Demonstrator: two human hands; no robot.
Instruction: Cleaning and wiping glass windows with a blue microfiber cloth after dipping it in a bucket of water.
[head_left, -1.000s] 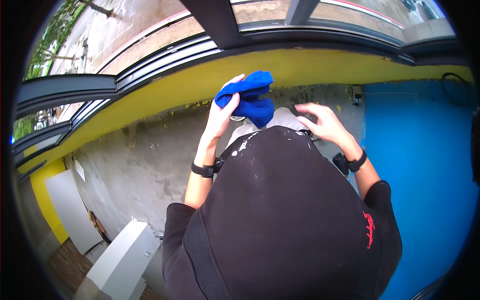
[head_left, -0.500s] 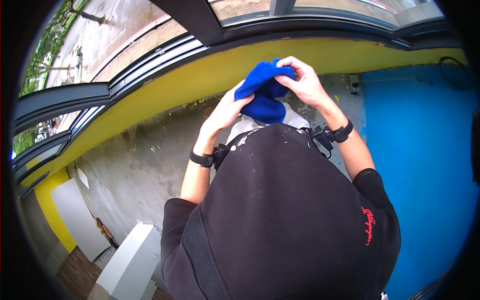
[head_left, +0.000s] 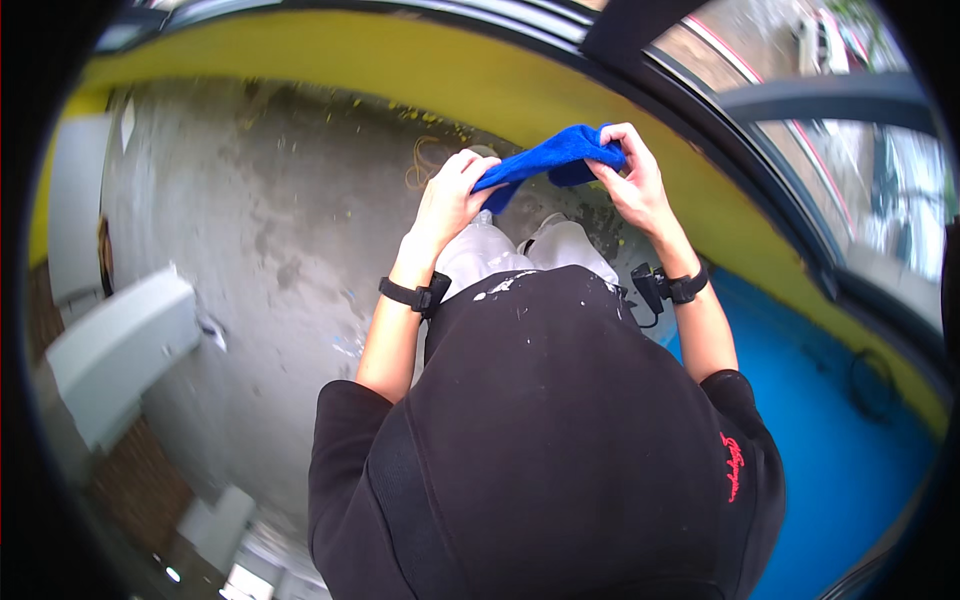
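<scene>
You hold the blue cloth (head_left: 548, 160) stretched between your 2 hands, up in front of your chest and above the grey concrete floor (head_left: 270, 240). Your left hand (head_left: 447, 195) pinches its lower left end with fingers closed on it. Your right hand (head_left: 630, 180) grips the bunched right end, fingers curled over the fabric. Behind the cloth runs the yellow wall band (head_left: 450, 75).

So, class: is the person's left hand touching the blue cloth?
Touching: the head view shows the left hand pinching one end of the blue cloth.
</scene>
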